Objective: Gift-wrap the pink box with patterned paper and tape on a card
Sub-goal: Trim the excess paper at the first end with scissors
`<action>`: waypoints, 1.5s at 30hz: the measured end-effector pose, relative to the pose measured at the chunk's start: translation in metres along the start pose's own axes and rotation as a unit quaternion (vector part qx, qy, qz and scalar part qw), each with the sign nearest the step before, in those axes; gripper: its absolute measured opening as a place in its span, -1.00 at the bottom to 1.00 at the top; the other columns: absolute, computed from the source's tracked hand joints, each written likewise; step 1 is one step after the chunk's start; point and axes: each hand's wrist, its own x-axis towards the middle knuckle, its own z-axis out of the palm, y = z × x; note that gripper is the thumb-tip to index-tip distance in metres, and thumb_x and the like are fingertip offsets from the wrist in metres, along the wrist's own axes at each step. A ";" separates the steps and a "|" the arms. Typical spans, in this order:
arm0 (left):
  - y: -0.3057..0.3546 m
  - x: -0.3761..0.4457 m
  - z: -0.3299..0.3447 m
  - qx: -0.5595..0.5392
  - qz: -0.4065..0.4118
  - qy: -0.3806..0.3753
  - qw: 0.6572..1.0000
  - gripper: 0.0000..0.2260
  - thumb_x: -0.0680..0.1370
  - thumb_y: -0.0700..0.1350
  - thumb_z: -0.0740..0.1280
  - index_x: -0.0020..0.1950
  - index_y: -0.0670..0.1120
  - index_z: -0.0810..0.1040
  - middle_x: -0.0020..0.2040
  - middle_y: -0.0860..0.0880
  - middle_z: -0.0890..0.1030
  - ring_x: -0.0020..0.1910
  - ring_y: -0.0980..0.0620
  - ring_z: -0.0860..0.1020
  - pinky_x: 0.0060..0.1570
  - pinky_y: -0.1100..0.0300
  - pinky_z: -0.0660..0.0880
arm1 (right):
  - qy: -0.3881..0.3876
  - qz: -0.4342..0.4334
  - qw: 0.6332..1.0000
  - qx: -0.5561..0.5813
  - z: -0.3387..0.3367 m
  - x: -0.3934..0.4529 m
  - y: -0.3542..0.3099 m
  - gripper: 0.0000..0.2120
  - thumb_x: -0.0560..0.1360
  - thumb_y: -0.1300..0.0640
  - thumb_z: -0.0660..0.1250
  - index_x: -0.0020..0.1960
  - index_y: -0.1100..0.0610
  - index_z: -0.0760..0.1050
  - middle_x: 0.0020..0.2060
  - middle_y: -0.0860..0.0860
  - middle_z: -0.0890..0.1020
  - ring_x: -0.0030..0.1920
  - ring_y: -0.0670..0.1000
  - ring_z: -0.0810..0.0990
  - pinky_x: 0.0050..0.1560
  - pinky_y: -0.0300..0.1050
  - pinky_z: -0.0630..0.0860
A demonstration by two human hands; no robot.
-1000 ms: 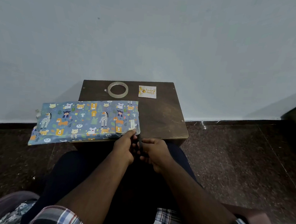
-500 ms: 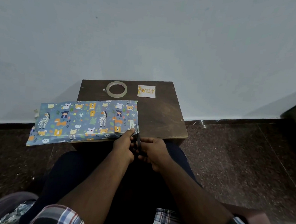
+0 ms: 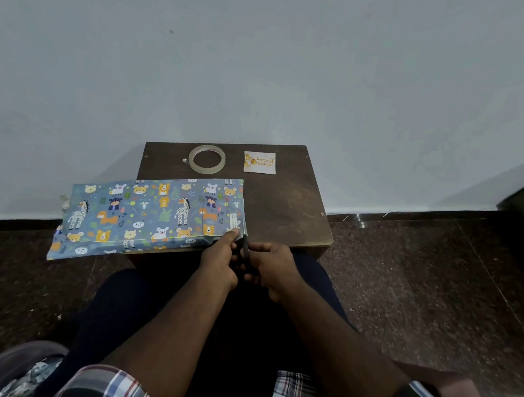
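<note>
The paper point(image 3: 147, 218), blue with animal prints, lies on the left half of the table point(image 3: 285, 206) and hangs off its left edge; whether the pink box is under it cannot be told. The left hand point(image 3: 219, 257) pinches the paper's near right corner. The right hand point(image 3: 269, 268) is curled round a dark tool point(image 3: 245, 246), likely scissors, whose tip sits at that corner. The tape point(image 3: 207, 159) and the card point(image 3: 259, 162) lie apart at the table's far edge. The paper looks light, thin and easily creased or torn, so it is best held close to the cut, taut but not pulled. The overhang may slide if tugged.
</note>
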 end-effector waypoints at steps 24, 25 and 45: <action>0.000 0.004 -0.002 0.011 0.002 -0.014 1.000 -0.74 0.55 -0.02 0.46 -0.25 -0.13 0.53 -0.33 -0.08 0.57 -0.37 -0.06 0.52 -0.33 0.11 0.50 | -0.001 0.010 1.000 0.006 -0.001 0.008 -0.005 -0.88 0.56 0.25 0.37 0.03 0.18 0.68 -0.14 0.08 0.75 -0.18 0.01 0.69 -0.23 -0.13 0.58; 0.000 0.004 -0.003 0.011 0.002 -0.013 1.000 -0.74 0.55 -0.02 0.46 -0.24 -0.12 0.54 -0.34 -0.08 0.58 -0.38 -0.06 0.52 -0.33 0.12 0.50 | -0.004 0.010 1.000 0.005 -0.001 0.009 -0.006 -0.88 0.57 0.25 0.37 0.04 0.18 0.67 -0.14 0.08 0.75 -0.19 0.00 0.70 -0.24 -0.13 0.58; -0.001 0.010 -0.004 0.016 0.002 -0.019 1.000 -0.77 0.54 -0.01 0.46 -0.21 -0.11 0.58 -0.43 -0.03 0.58 -0.41 -0.02 0.51 -0.34 0.12 0.49 | -0.010 -0.002 1.000 -0.011 -0.003 0.014 -0.008 -0.86 0.58 0.27 0.34 0.05 0.18 0.67 -0.16 0.07 0.75 -0.27 -0.05 0.69 -0.29 -0.18 0.57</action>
